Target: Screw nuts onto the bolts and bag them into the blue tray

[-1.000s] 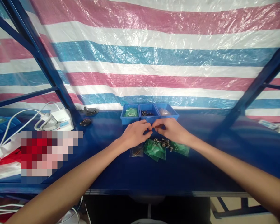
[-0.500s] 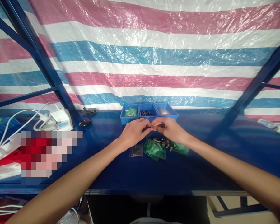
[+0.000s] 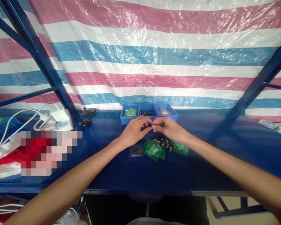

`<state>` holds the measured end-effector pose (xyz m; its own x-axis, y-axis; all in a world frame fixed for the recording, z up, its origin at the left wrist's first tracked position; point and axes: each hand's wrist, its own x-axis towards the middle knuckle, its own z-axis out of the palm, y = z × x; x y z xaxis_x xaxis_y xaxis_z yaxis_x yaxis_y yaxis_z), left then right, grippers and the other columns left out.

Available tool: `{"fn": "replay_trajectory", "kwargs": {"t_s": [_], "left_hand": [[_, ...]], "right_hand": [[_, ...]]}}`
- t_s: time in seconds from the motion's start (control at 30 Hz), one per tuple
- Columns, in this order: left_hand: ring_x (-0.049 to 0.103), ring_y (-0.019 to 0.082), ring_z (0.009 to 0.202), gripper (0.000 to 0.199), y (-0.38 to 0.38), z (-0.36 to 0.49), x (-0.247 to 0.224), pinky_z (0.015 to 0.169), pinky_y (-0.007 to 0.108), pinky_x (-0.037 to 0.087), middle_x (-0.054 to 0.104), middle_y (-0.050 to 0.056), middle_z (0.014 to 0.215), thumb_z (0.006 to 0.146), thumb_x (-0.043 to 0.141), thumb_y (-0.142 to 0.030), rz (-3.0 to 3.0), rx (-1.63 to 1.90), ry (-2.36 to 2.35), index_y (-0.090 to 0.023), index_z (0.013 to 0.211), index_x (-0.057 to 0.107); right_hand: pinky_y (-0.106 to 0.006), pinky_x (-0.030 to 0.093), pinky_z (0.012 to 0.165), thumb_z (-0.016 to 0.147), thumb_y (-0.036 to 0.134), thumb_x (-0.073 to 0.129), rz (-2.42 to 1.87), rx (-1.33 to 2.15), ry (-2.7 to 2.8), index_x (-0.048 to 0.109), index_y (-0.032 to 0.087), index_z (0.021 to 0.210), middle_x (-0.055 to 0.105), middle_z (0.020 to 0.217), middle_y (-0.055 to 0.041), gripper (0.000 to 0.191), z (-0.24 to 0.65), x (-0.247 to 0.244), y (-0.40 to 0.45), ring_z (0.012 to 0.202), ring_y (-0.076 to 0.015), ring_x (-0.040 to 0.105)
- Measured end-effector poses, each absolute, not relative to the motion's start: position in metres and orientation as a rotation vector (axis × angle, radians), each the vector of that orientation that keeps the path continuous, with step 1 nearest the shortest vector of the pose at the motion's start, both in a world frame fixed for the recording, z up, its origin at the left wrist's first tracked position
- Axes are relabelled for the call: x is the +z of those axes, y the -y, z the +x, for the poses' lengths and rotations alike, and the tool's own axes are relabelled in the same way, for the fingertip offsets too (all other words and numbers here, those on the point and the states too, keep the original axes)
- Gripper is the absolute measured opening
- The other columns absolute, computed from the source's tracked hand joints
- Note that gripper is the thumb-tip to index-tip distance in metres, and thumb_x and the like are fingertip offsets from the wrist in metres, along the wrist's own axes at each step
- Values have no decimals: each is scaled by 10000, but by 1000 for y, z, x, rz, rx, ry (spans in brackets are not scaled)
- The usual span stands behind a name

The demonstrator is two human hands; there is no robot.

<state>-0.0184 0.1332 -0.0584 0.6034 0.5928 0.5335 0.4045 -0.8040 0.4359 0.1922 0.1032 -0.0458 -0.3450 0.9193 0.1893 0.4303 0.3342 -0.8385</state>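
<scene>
My left hand (image 3: 136, 129) and my right hand (image 3: 170, 127) meet fingertip to fingertip above the blue table, in front of the bins. The fingers of both are closed in a pinch around a tiny part, too small and too covered to name. Just below them lies a small pile of metal screw-like pieces (image 3: 163, 143). Green plastic bags (image 3: 154, 150) lie beside the pile, and another green bag (image 3: 179, 148) is partly under my right forearm. To the left is a clear bag (image 3: 135, 150) with thin brass-coloured pieces inside.
Behind my hands stand three joined blue bins (image 3: 148, 118), with green bags, dark small parts and clear bags in them. At left are a white power strip (image 3: 63, 122) with cables, a black mouse-like object (image 3: 85, 122) and red-and-white packaging (image 3: 4, 159). Blue frame posts (image 3: 255, 82) rise at both sides.
My hands stay together at nearly the same spot. The fingertips have shifted slightly around the tiny part, with my left fingers a little more spread from the thumb.
</scene>
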Motion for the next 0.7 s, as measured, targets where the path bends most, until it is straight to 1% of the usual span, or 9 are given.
{"fn": "replay_trajectory", "kwargs": {"t_s": [0.1, 0.2, 0.3, 0.4, 0.5, 0.6, 0.7], "left_hand": [[557, 135, 746, 143, -132, -18, -58, 669, 259, 422, 598, 18, 928, 990, 610, -328, 2562, 984, -824, -201, 1046, 646], [560, 142, 762, 179, -132, -17, -59, 688, 271, 418, 607, 21, 915, 1020, 563, -347, 2573, 1002, -826, -193, 1010, 654], [573, 147, 767, 221, -133, -16, -59, 701, 279, 407, 617, 17, 874, 1045, 509, -320, 2573, 1014, -827, -188, 957, 663], [588, 144, 727, 237, -134, -15, -58, 678, 276, 405, 630, 6, 826, 1044, 501, -313, 2494, 994, -859, -182, 916, 651], [592, 134, 653, 274, -134, -15, -58, 633, 266, 401, 614, -13, 733, 1043, 498, -339, 2384, 952, -880, -176, 867, 633], [600, 127, 627, 290, -134, -15, -57, 610, 252, 400, 585, -27, 673, 1043, 495, -354, 2304, 922, -831, -176, 858, 628], [598, 122, 615, 309, -133, -15, -55, 604, 246, 413, 575, -26, 689, 1041, 495, -393, 2249, 920, -793, -175, 873, 636]], "right_hand": [[-326, 433, 710, 884, 445, 687, -1178, 888, 1933, 651, 170, 858, 678, 806, -40, 279, 191, -45, -103, 756, -181, 601], [-315, 418, 693, 925, 450, 630, -1187, 861, 1946, 653, 170, 841, 665, 806, -37, 294, 191, -44, -104, 747, -173, 588], [-317, 430, 713, 956, 403, 575, -1201, 828, 1954, 657, 173, 868, 676, 848, -48, 260, 192, -42, -104, 786, -182, 607], [-311, 433, 700, 927, 336, 608, -1177, 784, 1971, 654, 180, 906, 681, 855, -42, 163, 192, -42, -103, 770, -179, 599], [-297, 429, 667, 909, 292, 630, -1138, 669, 1969, 643, 196, 955, 689, 853, -29, 108, 191, -45, -101, 755, -176, 606], [-289, 421, 637, 921, 267, 617, -1110, 553, 1982, 636, 205, 975, 711, 852, -23, 85, 189, -48, -100, 727, -170, 612], [-293, 421, 621, 932, 273, 616, -1097, 537, 1970, 646, 208, 1039, 725, 841, -18, 129, 187, -48, -98, 700, -170, 612]]}}
